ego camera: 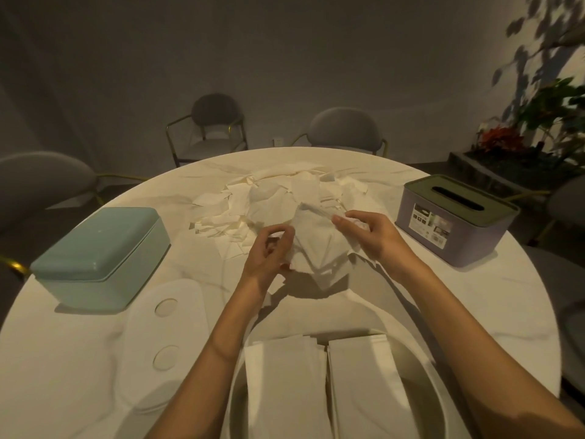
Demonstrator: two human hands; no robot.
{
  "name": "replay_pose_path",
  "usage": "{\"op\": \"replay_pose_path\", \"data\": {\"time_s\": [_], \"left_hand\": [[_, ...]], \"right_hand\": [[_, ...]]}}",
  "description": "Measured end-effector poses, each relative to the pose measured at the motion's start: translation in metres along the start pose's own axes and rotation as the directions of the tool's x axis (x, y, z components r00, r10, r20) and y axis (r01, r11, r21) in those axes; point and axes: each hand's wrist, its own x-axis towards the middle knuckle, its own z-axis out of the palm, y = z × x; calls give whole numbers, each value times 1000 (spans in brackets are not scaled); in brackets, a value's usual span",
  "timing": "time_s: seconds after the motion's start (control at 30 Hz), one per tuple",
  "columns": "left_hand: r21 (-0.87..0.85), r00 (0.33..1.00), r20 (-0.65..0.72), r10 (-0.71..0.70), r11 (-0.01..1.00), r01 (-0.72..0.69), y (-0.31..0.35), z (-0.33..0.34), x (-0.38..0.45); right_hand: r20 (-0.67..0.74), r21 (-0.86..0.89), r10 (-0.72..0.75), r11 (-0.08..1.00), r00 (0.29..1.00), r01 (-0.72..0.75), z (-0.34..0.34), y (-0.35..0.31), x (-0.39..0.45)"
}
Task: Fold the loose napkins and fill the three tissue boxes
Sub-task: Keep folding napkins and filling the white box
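A heap of loose white napkins (269, 201) lies at the middle of the round white table (474, 312). Both hands hold one crumpled napkin (316, 245) above the table. My left hand (269, 251) pinches its left edge; my right hand (367, 231) pinches its upper right edge. A closed teal tissue box (98, 255) stands at the left. A purple tissue box (456, 218) with a slotted green lid stands at the right. A white open box (421, 369) near me holds two stacks of folded napkins (316, 384).
The white lid (164, 343) with two round marks lies left of the open box. Grey chairs (345, 129) stand around the far side of the table. Potted plants (538, 122) fill the right back corner.
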Motion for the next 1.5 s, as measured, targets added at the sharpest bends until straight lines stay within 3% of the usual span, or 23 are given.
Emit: {"op": "replay_pose_path", "data": {"time_s": [0.13, 0.3, 0.53, 0.7, 0.83, 0.93, 1.0, 1.1, 1.17, 1.27, 1.33, 1.5], "left_hand": [[137, 993, -9, 122, 983, -120, -2, 0, -1], [179, 986, -23, 168, 970, -161, -4, -4, -1], [214, 977, 31, 210, 954, -211, -4, -3, -1], [22, 984, -14, 175, 984, -174, 4, -1, 0], [-187, 982, -162, 95, 974, -125, 9, -7, 4], [-282, 980, -184, 73, 951, -123, 10, -13, 4], [-394, 991, -130, 26, 916, -75, 15, -12, 2], [-560, 989, 63, -131, 816, 143, 24, -2, -5], [-572, 958, 179, -225, 768, 287, 22, 8, -12], [-624, 920, 318, -228, 680, 384, 12, 17, -22], [-657, 926, 314, -208, 657, 370, 8, 18, -23], [-607, 934, 242, -262, 711, 356, 12, 14, -25]], "right_hand": [[77, -56, 37, 998, 996, -33, 6, -4, -4], [157, -150, -54, 986, 986, 77, 11, -8, -9], [84, -73, -162, 983, 983, 169, 15, -6, -8], [1, 24, -230, 973, 973, 230, 18, -7, -6], [-131, 282, -164, 939, 978, 196, 15, -18, -11], [-8, 508, -19, 861, 1000, 21, 11, -23, -13], [119, 590, 0, 804, 993, -71, 9, -27, -16], [215, 456, -28, 887, 976, -75, 12, -25, -17], [156, 271, -12, 962, 988, -31, 19, -17, -14], [44, 26, -92, 995, 995, 91, 28, -8, -11], [43, -51, -110, 992, 993, 112, 28, -7, -11], [134, -100, 66, 994, 989, -52, 15, -15, -8]]}}
